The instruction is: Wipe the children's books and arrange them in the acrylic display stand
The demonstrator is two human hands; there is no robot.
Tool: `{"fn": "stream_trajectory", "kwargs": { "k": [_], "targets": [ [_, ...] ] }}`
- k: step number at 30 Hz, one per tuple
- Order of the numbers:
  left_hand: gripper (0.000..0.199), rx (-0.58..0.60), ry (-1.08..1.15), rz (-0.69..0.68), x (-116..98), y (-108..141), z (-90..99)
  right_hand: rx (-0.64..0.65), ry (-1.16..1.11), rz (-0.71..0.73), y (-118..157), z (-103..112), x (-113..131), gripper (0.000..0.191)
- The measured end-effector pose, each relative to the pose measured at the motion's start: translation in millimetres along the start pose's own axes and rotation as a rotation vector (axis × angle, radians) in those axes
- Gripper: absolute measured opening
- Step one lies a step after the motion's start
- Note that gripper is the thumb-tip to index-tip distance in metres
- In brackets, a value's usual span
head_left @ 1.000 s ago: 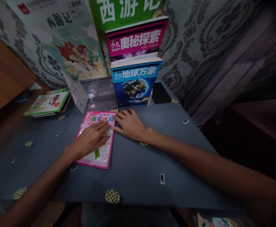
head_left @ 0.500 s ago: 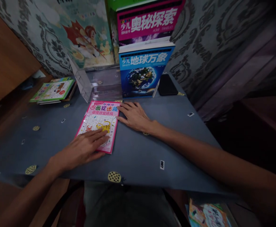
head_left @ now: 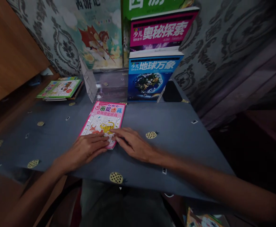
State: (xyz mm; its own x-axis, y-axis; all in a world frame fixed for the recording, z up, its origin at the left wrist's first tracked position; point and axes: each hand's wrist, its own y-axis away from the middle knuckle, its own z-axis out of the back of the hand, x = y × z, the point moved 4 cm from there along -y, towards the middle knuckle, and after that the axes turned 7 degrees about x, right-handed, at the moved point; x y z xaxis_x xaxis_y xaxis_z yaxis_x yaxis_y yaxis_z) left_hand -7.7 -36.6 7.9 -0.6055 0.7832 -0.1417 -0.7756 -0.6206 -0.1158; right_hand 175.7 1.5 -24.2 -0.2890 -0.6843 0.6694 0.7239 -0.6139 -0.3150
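A pink-bordered children's book (head_left: 108, 114) with a tiger and a fox on its cover lies flat and closed on the blue tablecloth. Across its lower left part rests my left hand (head_left: 87, 146), fingers stretched out flat over the cover. My right hand (head_left: 132, 143) is at the book's lower right edge, its fingertips on the cover near the tiger. Its fingers are extended, and nothing shows in them. The two hands' fingertips are close together, and the book's lower left corner is hidden under my left hand.
Behind the book stands a clear acrylic rack (head_left: 112, 91) holding upright books, with a blue earth book (head_left: 149, 80) in front. A black phone-like slab (head_left: 172, 92) lies to its right. Several books are stacked (head_left: 61, 89) at the left. The table's front edge (head_left: 140, 186) is near my lap.
My right hand has moved from the book's upper right edge down towards its lower right edge. My left hand stays flat on the cover. The camera view has shifted slightly.
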Motion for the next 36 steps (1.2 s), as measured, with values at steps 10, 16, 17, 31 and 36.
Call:
{"fn": "stream_trajectory", "kwargs": {
  "k": [10, 16, 17, 31, 36],
  "targets": [
    [0.033, 0.059, 0.097, 0.073, 0.2, 1.2, 4.2, -0.020, -0.267, -0.063, 3.3, 1.3, 6.8, 0.036],
    [0.035, 0.067, 0.085, 0.101, -1.0, 2.7, 2.6, -0.053, -0.246, -0.026, 4.9, 1.0, 8.9, 0.034],
    [0.035, 0.067, 0.085, 0.109, -1.0, 3.3, 1.9, -0.061, -0.239, -0.021, 5.3, 1.1, 9.4, 0.034],
    [0.036, 0.099, 0.056, 0.203, -5.1, 12.7, -9.4, -0.077, -0.208, 0.033, 6.4, -1.3, 16.2, 0.031],
    [0.036, 0.075, 0.049, 0.201, -13.7, 12.7, -9.3, -0.085, -0.092, 0.112, 8.4, -3.5, 20.3, 0.032]
  ]
}}
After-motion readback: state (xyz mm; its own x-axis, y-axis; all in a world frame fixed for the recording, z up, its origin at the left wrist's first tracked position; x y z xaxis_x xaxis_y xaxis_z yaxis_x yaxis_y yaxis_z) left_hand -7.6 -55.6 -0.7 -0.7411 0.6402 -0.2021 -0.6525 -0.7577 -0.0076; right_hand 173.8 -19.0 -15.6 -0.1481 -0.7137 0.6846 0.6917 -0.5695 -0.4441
